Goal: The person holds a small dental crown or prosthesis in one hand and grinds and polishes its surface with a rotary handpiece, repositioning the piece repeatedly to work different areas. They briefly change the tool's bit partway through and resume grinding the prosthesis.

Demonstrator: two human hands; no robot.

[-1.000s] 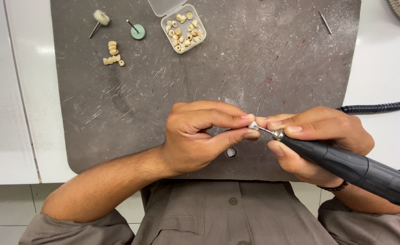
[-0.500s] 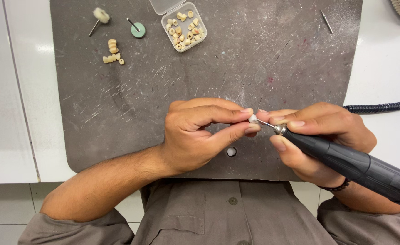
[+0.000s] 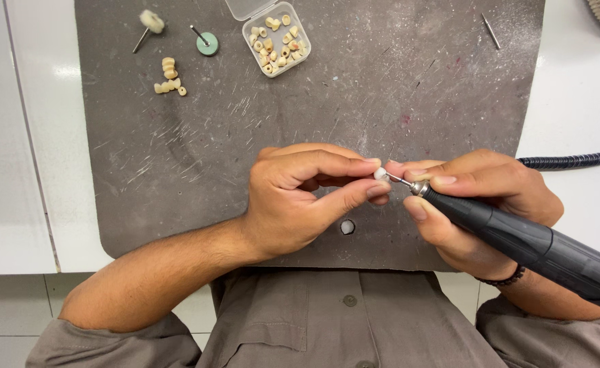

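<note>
Head view shows your left hand (image 3: 300, 197) pinching a small white tooth-shaped piece (image 3: 380, 174) between thumb and forefinger, fingers closed tight around it, just above the scuffed grey mat (image 3: 395, 82) on the white worktop (image 3: 572, 102). Your right hand (image 3: 477, 204) is wrapped shut around the black rotary handpiece (image 3: 525, 238), whose bur tip touches the piece. Brace your hands against each other and keep the contact light. The handpiece's long axis runs from lower right up to its tip, pointing left. A clear plastic box of cream-coloured pieces (image 3: 276, 37) sits well apart at the mat's far edge.
</note>
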